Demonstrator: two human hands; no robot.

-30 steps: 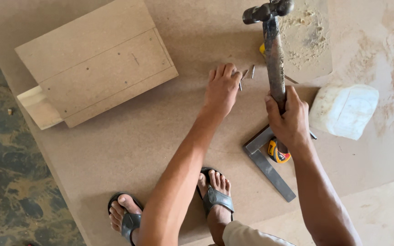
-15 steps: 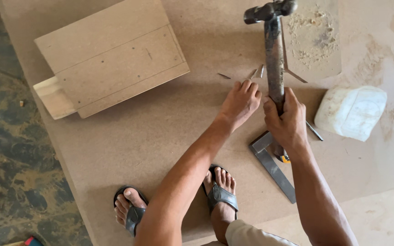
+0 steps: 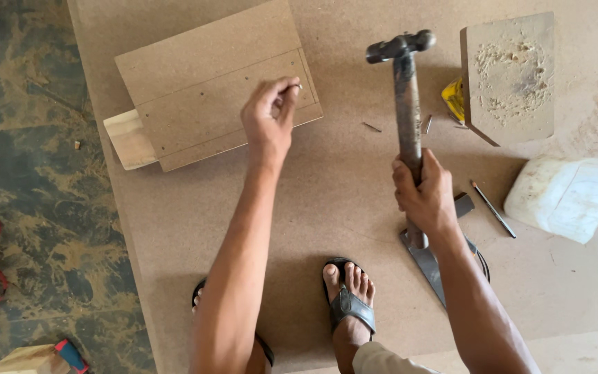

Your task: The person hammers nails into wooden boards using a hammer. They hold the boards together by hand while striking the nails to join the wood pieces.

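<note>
**Nail over the panel, hammer raised**

While your left hand (image 3: 269,118) pinches a nail (image 3: 297,86) between fingertips over the stacked panel (image 3: 202,90), your right hand (image 3: 425,192) is clenched round the hammer (image 3: 404,97) handle, head up. Loose nails (image 3: 372,127) lie on the board (image 3: 354,228) between them.

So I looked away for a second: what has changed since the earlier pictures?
The left hand left the loose nails on the sheet, pinched one and carried it left, over the board box. The right hand still grips the hammer upright; square, pencil and white block lie unmoved.
</note>
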